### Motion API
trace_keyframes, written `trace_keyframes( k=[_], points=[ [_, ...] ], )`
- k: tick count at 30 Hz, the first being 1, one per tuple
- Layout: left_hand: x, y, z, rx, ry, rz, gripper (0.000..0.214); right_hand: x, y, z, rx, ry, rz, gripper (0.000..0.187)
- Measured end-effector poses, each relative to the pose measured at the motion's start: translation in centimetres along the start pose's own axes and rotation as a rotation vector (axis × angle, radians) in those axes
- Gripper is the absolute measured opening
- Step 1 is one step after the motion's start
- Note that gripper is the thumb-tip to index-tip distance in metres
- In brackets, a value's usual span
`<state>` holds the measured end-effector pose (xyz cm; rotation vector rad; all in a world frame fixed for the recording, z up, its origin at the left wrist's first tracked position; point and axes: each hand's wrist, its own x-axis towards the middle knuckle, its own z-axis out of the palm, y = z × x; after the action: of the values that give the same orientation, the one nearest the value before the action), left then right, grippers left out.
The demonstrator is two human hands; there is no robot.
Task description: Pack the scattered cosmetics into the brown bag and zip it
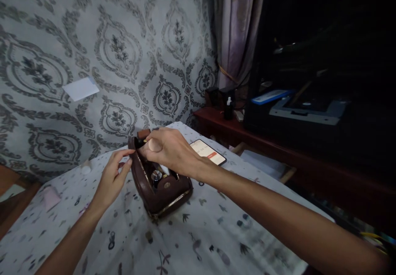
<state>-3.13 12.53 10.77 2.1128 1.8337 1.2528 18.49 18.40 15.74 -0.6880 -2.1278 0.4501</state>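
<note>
A dark brown zippered bag [145, 184] lies unzipped on the patterned bedsheet. My left hand [116, 174] is at its left rim, thumb and forefinger pinching the edge. Over the far end of the opening, my right hand [173, 149] is closed round a small item with a rounded beige end [155, 145]; its kind I cannot make out. In the near part of the bag show a small container with a shiny round top [156, 176] and a white item [165, 169]. The right hand hides much of the bag's far inside.
A lit phone [210, 153] lies right of the bag. Further right are a partly open drawer [262, 165] and a red-brown shelf [210, 120] with a dark bottle [228, 110]. A pink item [51, 197] and a small pale round item [86, 168] lie at left.
</note>
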Motion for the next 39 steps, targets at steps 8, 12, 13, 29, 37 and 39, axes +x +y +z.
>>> trace_keyframes(
  k=[8,12,13,29,37,39],
  points=[
    [-0.1,-0.1,0.2,0.002,0.0,0.037,0.033,1.9,-0.4,1.2,-0.188,-0.162,0.02,0.012],
    [-0.2,-0.2,0.4,0.016,0.019,0.058,0.033,2.4,0.2,2.2,-0.193,-0.176,0.019,0.015],
    [-0.2,-0.2,0.5,0.016,0.022,0.058,0.033,2.6,0.3,2.5,-0.199,-0.179,0.018,0.015],
    [-0.6,-0.2,0.6,-0.011,0.016,0.043,0.034,2.7,0.7,3.8,-0.345,-0.267,-0.001,0.017],
    [-0.6,-0.5,0.8,-0.003,0.022,0.057,0.033,2.9,0.8,4.2,-0.41,-0.298,-0.023,0.019],
    [-0.6,-0.5,0.8,-0.007,0.022,0.06,0.033,3.1,0.9,4.2,-0.407,-0.318,-0.034,0.018]
  ],
)
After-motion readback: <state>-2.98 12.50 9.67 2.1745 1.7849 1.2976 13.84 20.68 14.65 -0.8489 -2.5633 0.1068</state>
